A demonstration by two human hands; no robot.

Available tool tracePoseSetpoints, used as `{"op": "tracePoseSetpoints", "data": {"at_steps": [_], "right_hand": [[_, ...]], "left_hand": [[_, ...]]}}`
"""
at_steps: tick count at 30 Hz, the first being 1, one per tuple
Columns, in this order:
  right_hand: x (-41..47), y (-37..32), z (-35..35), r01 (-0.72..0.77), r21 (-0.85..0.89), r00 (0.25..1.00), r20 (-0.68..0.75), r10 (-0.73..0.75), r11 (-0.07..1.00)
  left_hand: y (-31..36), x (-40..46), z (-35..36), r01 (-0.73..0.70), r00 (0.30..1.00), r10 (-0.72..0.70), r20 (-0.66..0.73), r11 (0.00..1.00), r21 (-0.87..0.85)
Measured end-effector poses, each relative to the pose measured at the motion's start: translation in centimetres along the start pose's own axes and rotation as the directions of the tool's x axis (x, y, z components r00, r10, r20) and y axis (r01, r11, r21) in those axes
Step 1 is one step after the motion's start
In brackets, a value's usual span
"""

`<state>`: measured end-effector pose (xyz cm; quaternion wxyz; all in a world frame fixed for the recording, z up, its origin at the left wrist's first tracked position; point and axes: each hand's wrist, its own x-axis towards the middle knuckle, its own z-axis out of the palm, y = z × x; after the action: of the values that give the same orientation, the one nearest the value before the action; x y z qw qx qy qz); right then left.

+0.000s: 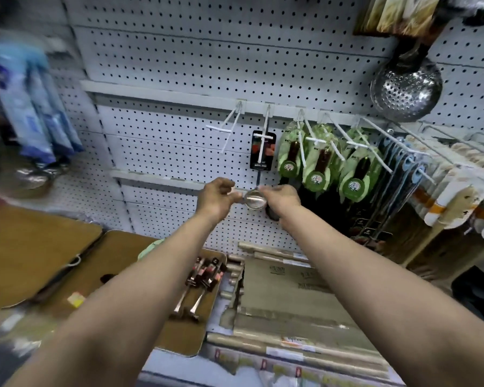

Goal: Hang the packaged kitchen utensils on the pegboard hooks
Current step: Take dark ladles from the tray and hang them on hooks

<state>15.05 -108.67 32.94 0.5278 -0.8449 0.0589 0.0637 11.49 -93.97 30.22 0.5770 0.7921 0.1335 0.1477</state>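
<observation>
One ladle (pixel 256 201) hangs on a white hook (pixel 264 135) of the pegboard (pixel 179 60), its dark card (pixel 263 150) threaded on the prong and its steel bowl at the bottom, directly below the card. Both hands are at that bowl. The left hand (pixel 217 198), just left of the ladle, has its fingers curled and appears to pinch the bowl's rim or its clear wrap; the right hand (pixel 281 198), just right of the ladle, touches the opposite rim with fingers curled, though blur prevents a firm reading of either grip. The step in hand is judged to be settling this ladle straight on its hook after placement. Left of the ladle, a second hook (pixel 221 129) stands bare. Right of the ladle hang green-carded utensils (pixel 317 163). Below the ladle, well apart from it, more packaged ladles (pixel 204 277) lie on a brown board (pixel 190 331). The next move calls for releasing the bowl without swinging it, then fetching one ladle from the board and aligning its card hole with a prong tip.
</observation>
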Motion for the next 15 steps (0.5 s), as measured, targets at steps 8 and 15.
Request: {"op": "tracePoseSetpoints", "data": {"at_steps": [8,15], "right_hand": [[-6.8,-4.7,2.9,0.532,-0.608,0.841,0.299,-0.451,0.589],[-12.1,-9.3,7.0,0.624,-0.698,0.71,0.317,-0.629,0.352]], "left_hand": [[1.3,-3.9,-11.3,-0.211,0.967,0.254,-0.011,0.827,0.521],[1.2,-5.6,-21.0,-0.327,0.918,0.389,0.074,0.641,0.694]]}}
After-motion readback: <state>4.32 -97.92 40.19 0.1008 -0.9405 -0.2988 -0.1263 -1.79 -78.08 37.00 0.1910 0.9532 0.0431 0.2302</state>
